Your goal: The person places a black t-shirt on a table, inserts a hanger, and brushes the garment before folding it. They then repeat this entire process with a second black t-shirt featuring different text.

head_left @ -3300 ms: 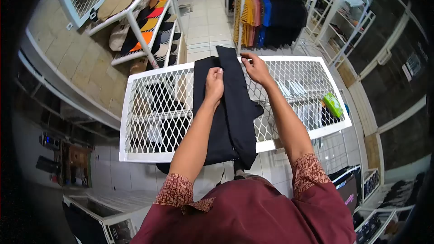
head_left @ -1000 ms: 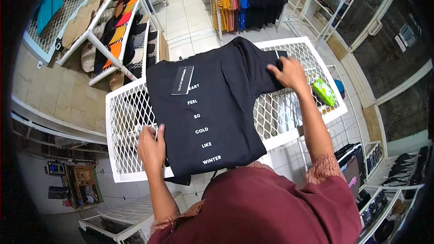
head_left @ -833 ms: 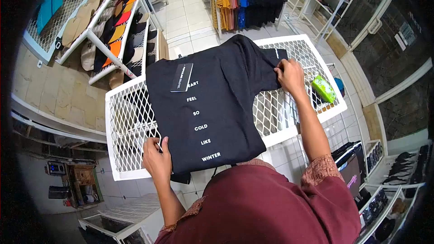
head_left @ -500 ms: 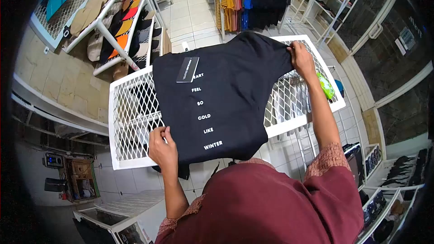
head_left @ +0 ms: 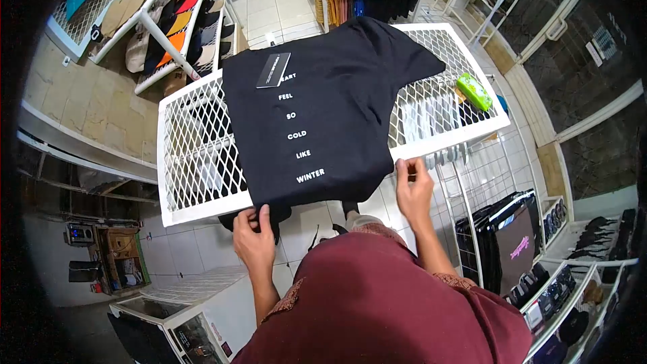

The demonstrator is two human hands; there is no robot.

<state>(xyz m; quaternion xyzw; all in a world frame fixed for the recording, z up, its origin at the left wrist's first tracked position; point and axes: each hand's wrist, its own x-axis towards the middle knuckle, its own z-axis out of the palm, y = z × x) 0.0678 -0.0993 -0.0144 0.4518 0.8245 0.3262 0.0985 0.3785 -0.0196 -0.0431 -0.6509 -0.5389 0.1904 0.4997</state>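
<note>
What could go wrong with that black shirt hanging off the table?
The black printed T-shirt hangs past the near edge of the white wire-mesh table, so it could slide to the tiled floor if the left hand, which grips its hem, tugs too hard. The fabric could also snag on the mesh. The right hand is off the shirt, so a one-sided pull may skew it.

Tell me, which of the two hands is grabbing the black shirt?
The left hand. It pinches the bottom corner of the black shirt that hangs over the near edge of the white mesh table. The right hand is beside the table edge, off the cloth.
</note>
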